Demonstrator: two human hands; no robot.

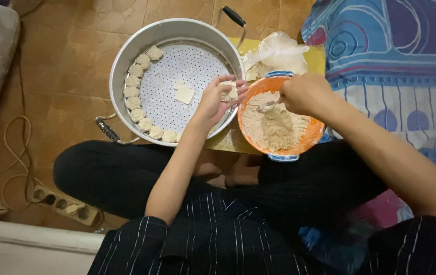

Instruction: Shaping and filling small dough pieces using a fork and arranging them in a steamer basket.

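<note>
Pale dough-wrapped dumpling (229, 91) cupped in the left hand (218, 97), right at the round metal steamer tray's (177, 35) near rim.
Right hand (302, 93) closed on a spoon (268, 106) in the orange bowl of filling (299, 147) beside the tray; about a dozen dumplings (135, 99) line its far-left edge, most of it bare, plenty of filling left.

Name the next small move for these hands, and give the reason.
Probably lift the spoon from the orange bowl to the wrapper. The left hand cups it open over the steamer; the right hand has the spoon in the filling.
</note>
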